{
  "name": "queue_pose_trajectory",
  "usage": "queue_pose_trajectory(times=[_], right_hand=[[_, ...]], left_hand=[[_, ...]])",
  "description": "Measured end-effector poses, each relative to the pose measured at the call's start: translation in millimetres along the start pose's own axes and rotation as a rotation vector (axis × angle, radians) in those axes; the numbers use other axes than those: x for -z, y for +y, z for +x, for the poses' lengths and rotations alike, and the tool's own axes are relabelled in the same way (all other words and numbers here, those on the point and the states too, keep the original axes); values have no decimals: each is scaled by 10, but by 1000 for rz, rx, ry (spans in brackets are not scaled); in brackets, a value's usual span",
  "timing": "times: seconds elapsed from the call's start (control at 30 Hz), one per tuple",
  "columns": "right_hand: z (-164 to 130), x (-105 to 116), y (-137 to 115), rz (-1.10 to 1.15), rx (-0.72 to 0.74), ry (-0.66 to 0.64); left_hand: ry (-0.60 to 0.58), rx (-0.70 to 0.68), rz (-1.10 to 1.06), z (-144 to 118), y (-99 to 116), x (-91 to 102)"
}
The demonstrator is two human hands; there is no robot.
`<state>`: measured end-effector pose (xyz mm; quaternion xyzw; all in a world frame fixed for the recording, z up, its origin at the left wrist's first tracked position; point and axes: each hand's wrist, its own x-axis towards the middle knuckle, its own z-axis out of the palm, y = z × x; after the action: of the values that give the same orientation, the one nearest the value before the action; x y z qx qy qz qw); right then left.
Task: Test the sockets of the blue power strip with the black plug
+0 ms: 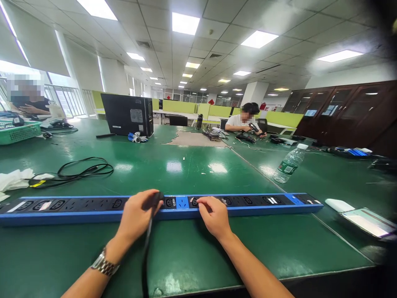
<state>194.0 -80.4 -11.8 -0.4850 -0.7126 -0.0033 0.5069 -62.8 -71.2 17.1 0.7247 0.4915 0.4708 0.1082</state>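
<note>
A long blue power strip [238, 211] with rows of black sockets lies across the green table in front of me. My left hand [136, 215], with a metal watch on its wrist, is closed around the plug end of a black power cord [145, 256]. The plug is at the strip's middle, and the cord hangs down toward the table's near edge. I cannot tell whether the plug sits in a socket. My right hand [214, 215] touches the strip just right of a blue socket [182, 202], thumb and fingertips pinched over a black socket. Whatever those fingertips hold is too small to make out.
Left of the strip lie a coiled black cable [83, 171] and white crumpled plastic [15, 180]. Toward the right are a water bottle [290, 164] and a phone [369, 221]. Farther back stands a black computer case [124, 114]. A co-worker [245, 120] holds a tool across the table.
</note>
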Motion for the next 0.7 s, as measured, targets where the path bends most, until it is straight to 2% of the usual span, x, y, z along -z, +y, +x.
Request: queue_pose_trajectory(times=[0.17, 0.27, 0.5, 0.7], right_hand=[[0, 7, 6, 4, -5, -17], [3, 14, 6, 9, -9, -27], [8, 9, -9, -1, -11, -16], [1, -4, -24, -9, -12, -12]], left_hand=[[-137, -57, 70, 153, 369, -399], [-165, -52, 129, 175, 431, -523], [-149, -14, 166, 115, 334, -554], [-169, -117, 246, 97, 348, -596]])
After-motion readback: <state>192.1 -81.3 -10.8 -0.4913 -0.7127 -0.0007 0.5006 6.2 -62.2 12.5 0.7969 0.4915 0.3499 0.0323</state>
